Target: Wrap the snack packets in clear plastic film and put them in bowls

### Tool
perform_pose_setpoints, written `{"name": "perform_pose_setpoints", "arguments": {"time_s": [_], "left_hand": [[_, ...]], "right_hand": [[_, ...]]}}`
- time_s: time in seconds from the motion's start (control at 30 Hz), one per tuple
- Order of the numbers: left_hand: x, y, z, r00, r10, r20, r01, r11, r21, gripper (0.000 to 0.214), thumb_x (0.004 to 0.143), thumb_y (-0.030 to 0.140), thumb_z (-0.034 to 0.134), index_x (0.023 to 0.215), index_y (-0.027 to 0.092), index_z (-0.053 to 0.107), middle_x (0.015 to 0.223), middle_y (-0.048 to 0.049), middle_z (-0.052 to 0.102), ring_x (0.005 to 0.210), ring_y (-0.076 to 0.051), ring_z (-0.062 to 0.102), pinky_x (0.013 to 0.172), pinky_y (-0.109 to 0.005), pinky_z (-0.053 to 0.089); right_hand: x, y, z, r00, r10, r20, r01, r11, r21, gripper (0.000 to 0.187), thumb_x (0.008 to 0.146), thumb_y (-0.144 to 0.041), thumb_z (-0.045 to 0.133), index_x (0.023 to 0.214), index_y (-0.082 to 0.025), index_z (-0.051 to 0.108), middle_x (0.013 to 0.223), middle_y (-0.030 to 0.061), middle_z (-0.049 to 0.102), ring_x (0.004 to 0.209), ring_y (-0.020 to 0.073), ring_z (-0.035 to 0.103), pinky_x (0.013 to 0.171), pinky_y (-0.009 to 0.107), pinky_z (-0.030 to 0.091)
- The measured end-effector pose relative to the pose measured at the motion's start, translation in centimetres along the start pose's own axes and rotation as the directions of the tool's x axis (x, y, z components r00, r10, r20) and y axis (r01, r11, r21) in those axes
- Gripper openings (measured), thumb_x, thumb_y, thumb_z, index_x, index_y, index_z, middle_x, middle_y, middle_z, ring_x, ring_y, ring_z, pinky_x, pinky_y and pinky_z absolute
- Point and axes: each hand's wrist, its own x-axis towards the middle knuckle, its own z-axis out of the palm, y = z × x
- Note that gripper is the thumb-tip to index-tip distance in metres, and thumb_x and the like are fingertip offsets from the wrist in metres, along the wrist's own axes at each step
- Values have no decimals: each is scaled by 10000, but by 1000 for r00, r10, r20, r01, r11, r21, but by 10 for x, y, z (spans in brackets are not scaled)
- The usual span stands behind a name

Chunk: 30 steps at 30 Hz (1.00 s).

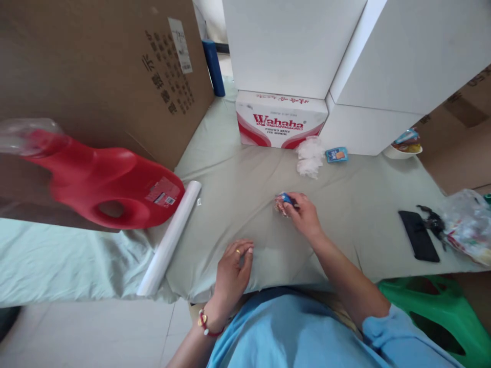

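My right hand [305, 213] is closed on a small snack packet [284, 199], blue at the top with a brownish, see-through lower part. It is held just above or against the pale green cloth; I cannot tell which. My left hand [233, 268], with a ring and a red bracelet, rests near the cloth's front edge. Its fingers are loosely bent, the thumb a little apart, and nothing shows in it. Beyond my right hand lie crumpled clear plastic wrappers [310, 156] and a flat blue packet [336, 155].
A red detergent bottle [115, 179] and a white roll [171, 237] are at left, before a large cardboard box [115, 66]. A Wahaha carton [282, 120] stands at the back. At right are a snack bowl [402, 151], a black phone [418, 236], a plastic bag [468, 225] and a green stool [433, 317].
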Motion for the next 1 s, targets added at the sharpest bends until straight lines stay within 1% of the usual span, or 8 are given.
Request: {"name": "perform_pose_setpoints", "arguments": {"time_s": [0.07, 0.13, 0.2, 0.3, 0.53, 0.73, 0.87, 1.0], "left_hand": [[2, 8, 5, 986, -164, 20, 165, 968, -191, 352, 988, 529, 573, 1021, 229, 754, 1076, -102, 771, 1042, -256, 729, 929, -431, 604], [8, 17, 10, 938, -336, 91, 341, 837, -428, 484, 923, 644, 641, 1128, 212, 718, 1168, -127, 739, 1070, -271, 722, 852, -404, 622], [16, 27, 12, 877, -436, 201, 456, 624, -635, 664, 842, 717, 712, 1261, 207, 639, 1294, -157, 691, 1137, -294, 705, 818, -400, 633], [26, 36, 14, 831, -434, 348, 526, 409, -746, 831, 750, 721, 807, 1359, 213, 558, 1362, -170, 670, 1152, -300, 700, 848, -425, 629], [28, 28, 23, 850, -460, 258, 523, 677, -518, 795, 624, 622, 906, 1216, 171, 626, 1117, -96, 785, 1040, -272, 732, 998, -415, 563], [29, 30, 35, 847, -390, 362, 506, 800, -323, 724, 699, 678, 800, 1197, 183, 623, 1130, -123, 784, 1051, -314, 754, 973, -463, 596], [25, 6, 15, 916, -349, 196, 367, 928, -62, 683, 774, 736, 641, 1203, 204, 636, 1252, -153, 734, 1137, -356, 732, 1004, -534, 595], [7, -48, -26, 987, -156, -47, 162, 915, 371, 627, 873, 671, 523, 1243, 177, 635, 1418, -216, 617, 1372, -465, 559, 1136, -701, 460]], "right_hand": [[-4, 4, -7, 983, 180, 40, -180, 898, 401, 390, 883, -525, 746, 1130, -223, 748, 1081, 86, 753, 972, 236, 693, 894, 389, 563], [-11, 4, -8, 937, 307, 169, -340, 679, 650, 467, 752, -556, 868, 1068, -228, 763, 1025, 57, 776, 892, 214, 710, 820, 352, 573], [-21, 1, -3, 891, 356, 282, -439, 519, 733, 485, 674, -510, 942, 1033, -229, 777, 985, 40, 787, 833, 191, 713, 774, 319, 570], [-39, -5, 9, 864, 340, 372, -497, 449, 743, 447, 680, -468, 956, 1013, -222, 788, 958, 33, 792, 801, 170, 709, 758, 299, 566], [-64, -2, 22, 896, 106, 431, -369, 717, 591, 523, 866, -639, 757, 1180, -221, 748, 1095, 36, 757, 971, 191, 685, 920, 330, 547], [-81, 12, 0, 915, 78, 395, -240, 894, 379, 436, 911, -515, 725, 1215, -202, 713, 1097, 52, 732, 1018, 221, 666, 926, 342, 547], [-78, 34, -59, 939, 188, 287, -292, 876, 383, 425, 888, -498, 751, 1202, -214, 722, 1140, 62, 746, 1054, 230, 688, 940, 364, 566], [-55, 75, -159, 910, 409, -62, -335, 817, 469, 522, 796, -509, 846, 1223, -255, 684, 1061, 54, 765, 930, 206, 734, 860, 361, 609]]}}
